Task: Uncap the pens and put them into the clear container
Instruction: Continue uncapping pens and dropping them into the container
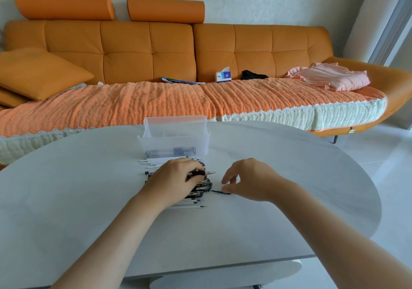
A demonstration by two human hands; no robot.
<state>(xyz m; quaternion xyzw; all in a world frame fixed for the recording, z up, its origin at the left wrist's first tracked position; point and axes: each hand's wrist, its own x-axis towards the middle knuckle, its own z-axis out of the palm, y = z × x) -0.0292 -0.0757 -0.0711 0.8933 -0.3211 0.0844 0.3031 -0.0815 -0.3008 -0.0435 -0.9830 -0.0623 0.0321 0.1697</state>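
Note:
A clear plastic container point(174, 140) stands at the far middle of the white table point(89, 199), with a few dark items lying in its bottom. Just in front of it lies a pile of pens point(200, 187), black-bodied ones and thin white refills. My left hand point(176, 180) rests on the pile and grips a black pen point(206, 173) whose bare tip points right. My right hand point(247, 180) hovers to the right with loosely curled fingers; its fingertips touch a small black cap point(219, 192) lying on the table.
An orange sofa point(156, 50) with a knitted cover runs behind the table. On it lie a tissue box point(223, 75), a pink garment point(330, 77), a cushion point(40, 72) and some papers. The table's rounded right edge point(367, 199) borders pale floor.

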